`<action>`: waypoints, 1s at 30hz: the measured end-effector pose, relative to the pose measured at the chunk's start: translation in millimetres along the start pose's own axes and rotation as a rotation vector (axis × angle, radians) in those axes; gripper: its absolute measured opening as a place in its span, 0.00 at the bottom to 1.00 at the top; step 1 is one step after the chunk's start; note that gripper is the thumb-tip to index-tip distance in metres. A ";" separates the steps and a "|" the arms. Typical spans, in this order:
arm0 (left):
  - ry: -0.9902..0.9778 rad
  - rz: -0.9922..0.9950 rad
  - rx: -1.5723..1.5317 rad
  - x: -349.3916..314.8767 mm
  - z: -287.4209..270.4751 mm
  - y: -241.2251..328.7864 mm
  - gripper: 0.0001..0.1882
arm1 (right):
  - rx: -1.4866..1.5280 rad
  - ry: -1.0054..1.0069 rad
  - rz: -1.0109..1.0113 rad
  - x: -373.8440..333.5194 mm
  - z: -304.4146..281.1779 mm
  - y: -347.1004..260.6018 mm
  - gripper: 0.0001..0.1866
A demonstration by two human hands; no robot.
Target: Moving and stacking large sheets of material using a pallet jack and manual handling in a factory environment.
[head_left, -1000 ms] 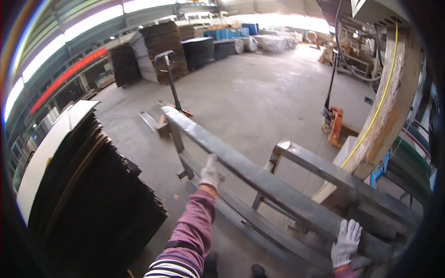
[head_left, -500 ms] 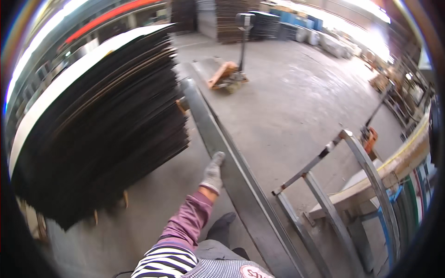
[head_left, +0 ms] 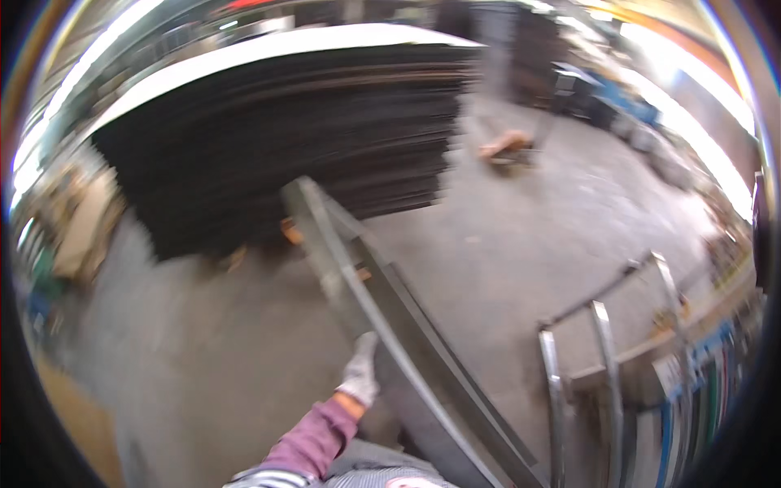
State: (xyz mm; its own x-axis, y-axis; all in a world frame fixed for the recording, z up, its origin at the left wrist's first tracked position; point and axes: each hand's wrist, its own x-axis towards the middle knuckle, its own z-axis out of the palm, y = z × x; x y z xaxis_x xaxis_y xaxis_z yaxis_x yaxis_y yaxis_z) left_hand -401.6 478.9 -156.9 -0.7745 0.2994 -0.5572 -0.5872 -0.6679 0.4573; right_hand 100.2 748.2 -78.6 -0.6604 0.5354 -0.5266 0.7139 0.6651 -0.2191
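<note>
My left hand (head_left: 360, 376), in a pale knit glove with a maroon sleeve behind it, grips the left side of a long grey metal channel (head_left: 382, 337). The channel slants from the lower right up toward the far left, and its hollow side with raised edges now shows. Its far end overlaps the lower part of a tall stack of dark sheets (head_left: 301, 130) in the view; whether they touch I cannot tell. Motion blurs the hand, and its fingertips are partly hidden against the metal. My right hand is out of view.
A metal frame with upright bars (head_left: 606, 350) stands at the right, beside a rack of upright panels (head_left: 691, 407). An orange pallet jack (head_left: 508, 148) is parked on the concrete floor farther off. Brown boards (head_left: 85, 220) lean at the far left.
My view has turned left, so the dark stack and pallet jack appear farther right. The channel has tilted to show its hollow side, with my left hand still on it.
</note>
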 end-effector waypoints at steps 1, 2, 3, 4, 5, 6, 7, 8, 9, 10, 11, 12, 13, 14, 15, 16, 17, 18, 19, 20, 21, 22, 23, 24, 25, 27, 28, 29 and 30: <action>0.170 0.068 0.190 -37.5 -17.6 10.5 0.32 | 0.003 -0.023 -0.005 -21.0 18.1 2.1 0.23; 0.213 0.066 0.177 -66.3 -47.5 16.0 0.35 | -0.013 -0.052 -0.022 -34.6 30.3 7.5 0.23; 0.218 0.131 0.118 -99.2 -68.5 22.5 0.39 | -0.026 -0.086 -0.051 -41.2 41.1 12.1 0.22; 0.252 0.211 0.037 -97.4 -131.7 11.9 0.42 | -0.052 -0.127 -0.099 -45.6 53.2 20.2 0.22; 0.312 0.029 -0.061 -138.3 -141.1 29.5 0.43 | -0.073 -0.169 -0.115 -55.8 68.0 32.9 0.22; 0.303 0.017 -0.161 -150.9 -199.4 29.0 0.44 | -0.103 -0.222 -0.175 -52.5 79.5 45.5 0.22; 0.370 0.154 -0.159 -177.1 -210.2 36.7 0.40 | -0.122 -0.241 -0.198 -50.9 94.7 59.4 0.22; 0.464 0.274 -0.149 -224.1 -230.0 38.5 0.37 | -0.149 -0.293 -0.215 -77.2 98.1 59.4 0.22; 0.441 0.236 -0.149 -247.2 -277.7 50.5 0.32 | -0.164 -0.235 -0.250 -74.9 105.9 47.6 0.22; 0.428 0.183 -0.160 -286.0 -319.9 53.5 0.29 | -0.172 -0.186 -0.272 -96.1 99.0 15.2 0.22; 0.659 0.240 -0.310 -314.1 -325.2 53.9 0.30 | -0.165 -0.133 -0.288 -114.7 96.9 -20.0 0.23; 0.685 0.317 -0.308 -333.2 -378.1 39.0 0.32 | -0.163 -0.103 -0.318 -132.7 100.2 -43.1 0.23; 0.653 0.330 -0.359 -368.2 -392.0 29.9 0.38 | -0.163 -0.084 -0.339 -151.1 105.6 -59.6 0.24; 0.618 0.356 -0.393 -411.2 -412.9 38.4 0.45 | -0.298 -0.119 -0.437 -161.4 123.4 -68.1 0.25; 0.555 0.419 -0.401 -436.3 -461.2 28.3 0.54 | -0.320 -0.123 -0.497 -170.9 139.7 -65.3 0.25; 0.606 0.436 -0.432 -471.8 -467.6 27.9 0.53 | -0.343 -0.118 -0.552 -181.3 159.7 -61.7 0.26; 0.620 0.428 -0.454 -499.6 -494.8 22.6 0.52 | -0.377 -0.123 -0.580 -200.9 178.7 -55.1 0.26; 0.640 0.414 -0.481 -533.0 -519.8 8.6 0.52 | -0.382 -0.127 -0.590 -225.2 195.4 -53.7 0.26; 0.678 0.421 -0.485 -564.4 -545.8 -1.3 0.52 | -0.408 -0.143 -0.634 -247.9 212.2 -54.2 0.27; 0.732 0.432 -0.510 -587.5 -581.6 -15.8 0.52 | -0.435 -0.158 -0.675 -271.3 228.9 -55.7 0.27; 0.677 0.446 -0.551 -614.7 -606.4 -31.6 0.51 | -0.522 -0.206 -0.608 -297.4 241.7 -62.3 0.27; 0.620 0.468 -0.598 -641.6 -627.1 -46.9 0.50 | -0.505 -0.210 -0.632 -313.1 253.5 -54.3 0.26; 0.644 0.470 -0.609 -666.7 -647.7 -65.9 0.48 | -0.544 -0.208 -0.646 -324.0 266.3 -42.8 0.26; 0.647 0.466 -0.621 -692.4 -666.0 -88.2 0.48 | -0.584 -0.206 -0.658 -336.3 276.0 -29.4 0.25; 0.612 0.522 -0.656 -721.1 -680.9 -105.7 0.47 | -0.592 -0.217 -0.701 -357.0 287.0 -16.0 0.24; 0.596 0.535 -0.691 -783.4 -713.7 -145.4 0.44 | -0.633 -0.183 -0.717 -387.4 318.4 36.1 0.24; 0.536 0.576 -0.647 -817.4 -737.4 -164.2 0.45 | -0.642 -0.179 -0.738 -407.4 330.8 53.3 0.25; 0.585 0.589 -0.586 -851.0 -765.7 -173.2 0.47 | -0.637 -0.183 -0.714 -433.6 348.3 63.5 0.25; 0.593 0.558 -0.504 -892.1 -817.6 -186.3 0.48 | -0.728 -0.242 -0.635 -470.8 367.6 72.3 0.24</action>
State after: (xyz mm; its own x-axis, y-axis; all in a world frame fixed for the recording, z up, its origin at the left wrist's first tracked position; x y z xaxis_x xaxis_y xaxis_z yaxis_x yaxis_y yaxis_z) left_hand 591.0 -220.8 -311.7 -0.5857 -0.4523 -0.6726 0.1079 -0.8659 0.4883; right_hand 548.3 352.8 -148.5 -0.7471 -0.0973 -0.6575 -0.1261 0.9920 -0.0036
